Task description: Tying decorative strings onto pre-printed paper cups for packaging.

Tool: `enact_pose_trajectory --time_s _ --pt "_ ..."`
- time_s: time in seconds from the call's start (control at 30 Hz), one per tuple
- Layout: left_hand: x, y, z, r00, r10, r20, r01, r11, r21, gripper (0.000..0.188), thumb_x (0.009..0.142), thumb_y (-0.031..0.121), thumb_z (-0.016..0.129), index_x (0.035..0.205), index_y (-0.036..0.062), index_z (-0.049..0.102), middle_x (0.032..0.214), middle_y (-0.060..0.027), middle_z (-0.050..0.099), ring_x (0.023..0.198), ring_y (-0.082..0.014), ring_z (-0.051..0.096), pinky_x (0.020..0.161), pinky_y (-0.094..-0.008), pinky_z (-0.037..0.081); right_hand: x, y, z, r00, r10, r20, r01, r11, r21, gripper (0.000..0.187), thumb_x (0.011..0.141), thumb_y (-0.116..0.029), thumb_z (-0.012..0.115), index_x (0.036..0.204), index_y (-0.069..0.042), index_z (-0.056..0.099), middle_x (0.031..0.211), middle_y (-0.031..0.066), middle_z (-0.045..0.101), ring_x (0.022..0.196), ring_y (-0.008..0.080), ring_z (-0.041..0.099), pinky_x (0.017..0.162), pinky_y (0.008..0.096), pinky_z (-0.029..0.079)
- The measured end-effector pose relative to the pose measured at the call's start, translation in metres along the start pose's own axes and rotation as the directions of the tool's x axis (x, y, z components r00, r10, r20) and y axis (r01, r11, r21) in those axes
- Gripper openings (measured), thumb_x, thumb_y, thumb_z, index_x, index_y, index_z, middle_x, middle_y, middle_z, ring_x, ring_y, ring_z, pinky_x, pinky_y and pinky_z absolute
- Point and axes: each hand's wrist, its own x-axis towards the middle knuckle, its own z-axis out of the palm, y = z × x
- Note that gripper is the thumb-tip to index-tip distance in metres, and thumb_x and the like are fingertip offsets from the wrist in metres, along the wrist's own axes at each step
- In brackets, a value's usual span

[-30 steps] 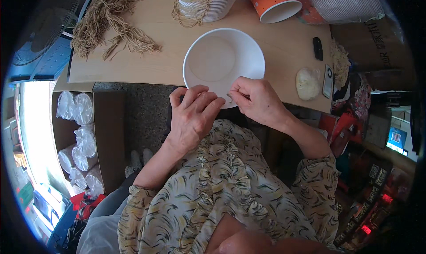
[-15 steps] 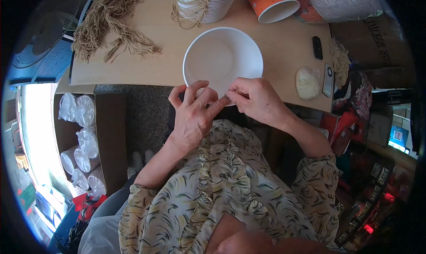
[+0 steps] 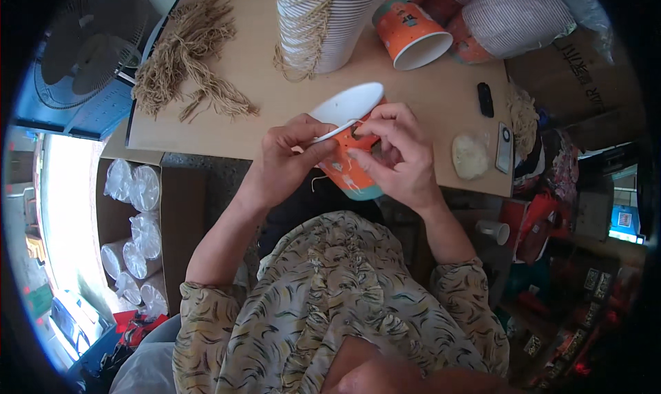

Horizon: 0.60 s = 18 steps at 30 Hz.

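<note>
Table [image 3: 441,111]: pale wood, bearing a tall stack of tubs [image 3: 351,32] with twine hanging over one side, and a loose bundle of twine [image 3: 182,70] toward the left.
Paper bucket [image 3: 354,177]: held up between both hands at the near table edge; tipped since a moment ago, orange outer wall now facing back toward the body, mouth turned away.
Left hand [image 3: 292,153]: clamped over the rim, thumb outside, fingers inside.
Right hand [image 3: 406,156]: moved from inside the rim to the outer wall just below; fingers curled, narrow gap to the thumb.
Meaning: probably attention now on the outside of the bucket, near the rim.
Cord [image 3: 317,180]: thin loose end dangling beside the bucket.
Hard to see: right fingertips partly covering the wall; cannot tell whether pinching cord; bucket's bottom inside hidden.
</note>
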Motion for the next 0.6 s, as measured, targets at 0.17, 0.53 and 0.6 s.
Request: enact_pose_trajectory --time_s 0.17,0.53,0.6 --pt "0.003 0.017 0.007 0.966 -0.254 0.057 0.26 0.946 -0.191 0.021 0.098 0.008 0.066 0.116 -0.0012 0.07 0.1 -0.0028 0.066 0.09 -0.0103 0.067 0.075 -0.025 0.055 0.001 0.005 0.008 0.993 -0.077 -0.087 0.065 0.989 -0.131 0.035 0.07 -0.006 0.084 0.1 -0.005 0.067 0.102 0.0079 0.058 0.085 0.0235 0.066 0.066 0.0342 0.054" --pt "0.003 0.006 0.018 0.999 -0.045 -0.013 0.043 0.991 -0.128 0.018 0.096 0.006 0.067 0.112 -0.0005 0.071 0.102 -0.0019 0.063 0.083 -0.0079 0.062 0.073 -0.0219 0.052 -0.002 0.019 0.016 0.978 -0.117 -0.171 0.105 0.991 -0.081 0.018 0.079 0.0 0.077 0.094 -0.002 0.067 0.095 0.008 0.062 0.079 0.0247 0.066 0.064 0.0344 0.053" --pt "0.003 0.008 0.018 0.998 -0.064 0.001 0.063 0.99 -0.126 0.019 0.096 0.004 0.067 0.114 -0.0021 0.071 0.106 -0.0032 0.061 0.089 -0.0104 0.064 0.08 -0.0232 0.054 -0.001 0.021 0.018 0.969 -0.159 -0.191 0.139 0.984 -0.115 0.016 0.081 0.001 0.076 0.093 -0.001 0.066 0.096 0.0082 0.062 0.079 0.0244 0.066 0.064 0.0348 0.053"
